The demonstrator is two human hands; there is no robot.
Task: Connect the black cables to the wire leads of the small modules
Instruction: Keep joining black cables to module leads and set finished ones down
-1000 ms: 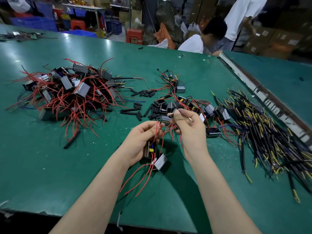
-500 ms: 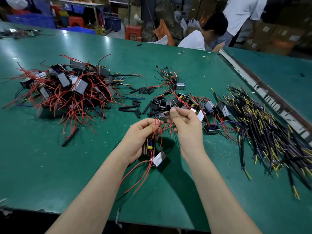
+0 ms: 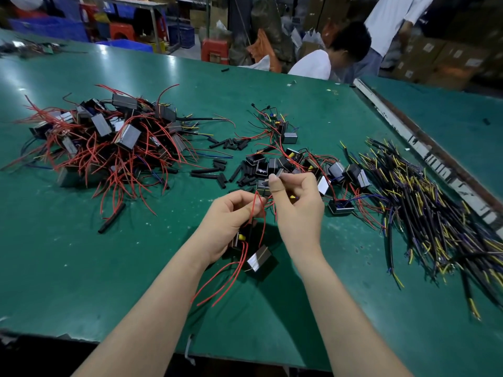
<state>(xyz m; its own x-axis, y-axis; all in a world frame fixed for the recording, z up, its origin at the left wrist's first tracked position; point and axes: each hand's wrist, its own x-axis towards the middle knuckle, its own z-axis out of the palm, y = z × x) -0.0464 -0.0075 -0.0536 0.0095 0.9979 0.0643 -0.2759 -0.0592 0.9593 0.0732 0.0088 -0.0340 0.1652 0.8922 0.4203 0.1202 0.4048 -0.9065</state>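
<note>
Green matting covers the broad counter [image 3: 81,268], with a blurred workshop of crates and cardboard boxes behind it, where two people in white shirts are only partly visible at the far edge. What the right hand [image 3: 298,205] pinches is hard to make out: its thumb and forefinger are closed on something small and dark at the tips, near thin red wire leads [image 3: 257,205], but the fingers hide the piece itself. The left hand [image 3: 231,224] is curled round a small black box-shaped module [image 3: 241,240] with a yellow part showing inside; most of it is covered by the palm. Its red leads rise between the two hands, and more trail down toward the near edge. A second black module with a shiny silver face [image 3: 258,259] sits just below the left hand, touching the counter. Beyond the hands lies a loose cluster of similar black modules [image 3: 285,164] and short black tube pieces [image 3: 217,174]. Far left is a tangled heap of modules with red wires [image 3: 109,140]. At the right, a long bundle of black cables with yellow and purple cores [image 3: 424,213] runs off the frame's edge.
</note>
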